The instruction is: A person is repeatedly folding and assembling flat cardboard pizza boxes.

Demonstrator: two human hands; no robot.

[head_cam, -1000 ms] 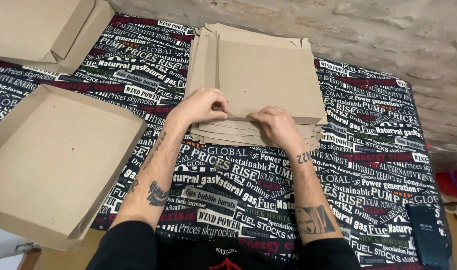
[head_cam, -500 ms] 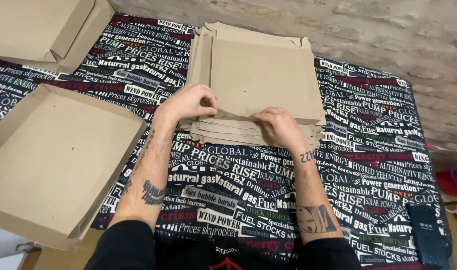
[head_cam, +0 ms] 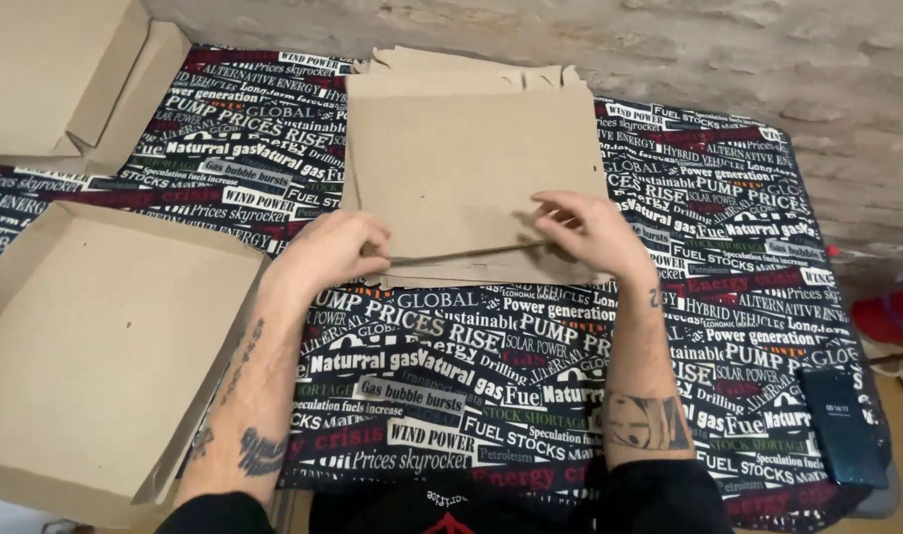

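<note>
I have the top cardboard sheet (head_cam: 466, 168) pinched at its near edge, just above the middle of the frame: my left hand (head_cam: 331, 252) is closed on the lower left corner, and my right hand (head_cam: 590, 232) grips the lower right part with fingers spread over it. The sheet is plain brown, flat and roughly square, with ragged tabs along its far edge, and its near edge is raised slightly off the stack of flat sheets (head_cam: 491, 269) beneath. Everything rests on a table covered in black cloth with printed lettering (head_cam: 451, 396). An open cardboard box (head_cam: 95, 346) sits at lower left, and a dark phone (head_cam: 845, 425) at lower right.
</note>
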